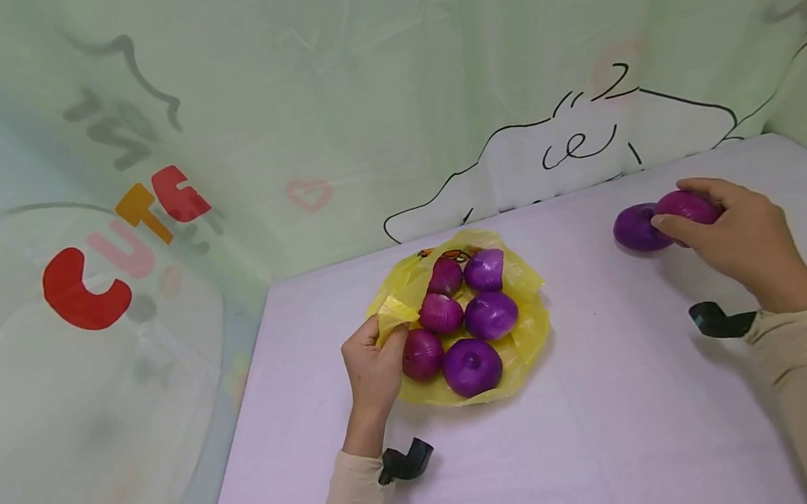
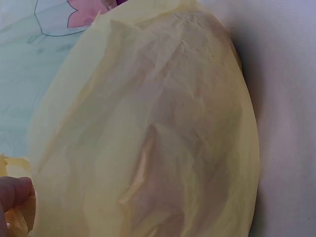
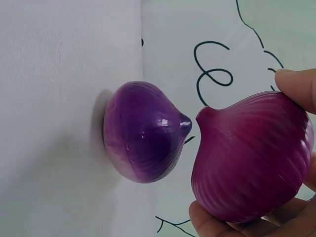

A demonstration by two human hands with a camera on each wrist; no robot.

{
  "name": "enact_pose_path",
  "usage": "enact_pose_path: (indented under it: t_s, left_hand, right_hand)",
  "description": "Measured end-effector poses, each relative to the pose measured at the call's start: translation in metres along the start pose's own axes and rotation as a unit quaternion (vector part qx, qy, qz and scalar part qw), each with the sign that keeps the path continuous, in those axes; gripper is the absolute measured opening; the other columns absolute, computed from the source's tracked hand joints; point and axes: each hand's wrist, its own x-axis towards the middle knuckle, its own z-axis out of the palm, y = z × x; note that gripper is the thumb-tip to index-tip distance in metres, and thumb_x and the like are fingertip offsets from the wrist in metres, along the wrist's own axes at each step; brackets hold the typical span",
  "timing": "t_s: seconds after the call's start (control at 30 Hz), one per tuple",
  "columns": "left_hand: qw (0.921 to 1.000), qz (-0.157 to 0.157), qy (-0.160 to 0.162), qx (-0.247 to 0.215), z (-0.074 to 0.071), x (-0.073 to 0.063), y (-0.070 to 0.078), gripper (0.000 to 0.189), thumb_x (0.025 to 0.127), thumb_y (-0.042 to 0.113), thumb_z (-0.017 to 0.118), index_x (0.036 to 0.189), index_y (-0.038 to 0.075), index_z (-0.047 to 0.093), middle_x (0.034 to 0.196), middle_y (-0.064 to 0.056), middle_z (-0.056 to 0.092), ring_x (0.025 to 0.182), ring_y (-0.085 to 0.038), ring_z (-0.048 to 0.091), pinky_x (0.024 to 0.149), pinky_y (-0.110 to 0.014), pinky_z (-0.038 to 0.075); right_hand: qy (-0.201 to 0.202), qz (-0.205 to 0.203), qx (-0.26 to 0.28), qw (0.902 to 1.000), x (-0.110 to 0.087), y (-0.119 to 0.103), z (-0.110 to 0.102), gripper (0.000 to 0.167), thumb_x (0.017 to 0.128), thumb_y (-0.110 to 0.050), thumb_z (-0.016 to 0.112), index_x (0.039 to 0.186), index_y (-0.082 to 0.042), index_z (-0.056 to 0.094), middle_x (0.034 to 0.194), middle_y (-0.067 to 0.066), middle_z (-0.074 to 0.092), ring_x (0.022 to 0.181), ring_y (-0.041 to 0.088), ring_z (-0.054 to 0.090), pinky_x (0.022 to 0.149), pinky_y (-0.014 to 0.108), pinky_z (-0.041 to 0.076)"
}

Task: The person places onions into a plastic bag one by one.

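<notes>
My left hand (image 1: 374, 369) pinches the rim of a yellow plastic bag (image 1: 535, 344), which is spread wide at the top. Several purple and reddish onions (image 1: 491, 314) sit inside it. In the left wrist view the bag's side (image 2: 148, 98) fills most of the picture, with the thumb (image 2: 17, 191) at its edge. Over at the right, my right hand (image 1: 757, 243) grips a reddish-purple onion (image 3: 252, 158) between thumb and fingers, held up off the table. Beside and below it, a darker purple onion (image 3: 143, 131) rests on the table, stem tip pointing up.
A white cloth covers the table (image 1: 598, 426). Behind it hangs a pale green printed curtain (image 1: 394, 112) with letters and line drawings, meeting the table's back edge just beyond the bag and the loose onion. Black straps (image 1: 407, 461) sit at both wrists.
</notes>
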Motion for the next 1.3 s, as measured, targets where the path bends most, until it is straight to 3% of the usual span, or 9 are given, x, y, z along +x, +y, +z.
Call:
enact_pose_path:
  t_s: [0.27, 0.53, 1.3]
  left_hand:
    - [1.0000, -0.004, 0.000, 0.001, 0.000, 0.000, 0.001, 0.013, 0.094, 0.006, 0.072, 0.100, -0.001, 0.080, 0.091, -0.012, 0.078, 0.073, -0.018, 0.060, 0.064, -0.023, 0.053]
    - [1.0000, -0.007, 0.000, -0.006, 0.000, -0.001, -0.001, 0.014, 0.095, 0.008, 0.072, 0.102, 0.000, 0.080, 0.094, -0.011, 0.079, 0.077, -0.018, 0.062, 0.068, -0.024, 0.056]
    - [1.0000, -0.009, -0.002, -0.003, 0.001, -0.001, 0.001, 0.013, 0.094, 0.007, 0.071, 0.099, 0.000, 0.080, 0.093, -0.011, 0.079, 0.076, -0.018, 0.062, 0.068, -0.024, 0.056]
  right_hand:
    - [-0.004, -0.007, 0.009, 0.9999, -0.004, -0.005, 0.004, 0.082, 0.100, -0.054, 0.058, 0.163, -0.009, 0.032, 0.156, 0.036, 0.039, 0.131, 0.058, 0.041, 0.090, 0.065, 0.047]
    - [-0.014, -0.012, 0.021, 0.9996, -0.009, -0.012, 0.009, 0.082, 0.100, -0.055, 0.058, 0.164, -0.012, 0.030, 0.160, 0.036, 0.033, 0.134, 0.062, 0.038, 0.099, 0.077, 0.041]
    - [-0.005, -0.054, 0.019, 0.9983, -0.021, -0.040, 0.014, 0.076, 0.101, -0.046, 0.062, 0.162, -0.009, 0.036, 0.160, 0.033, 0.035, 0.136, 0.062, 0.038, 0.096, 0.079, 0.042]
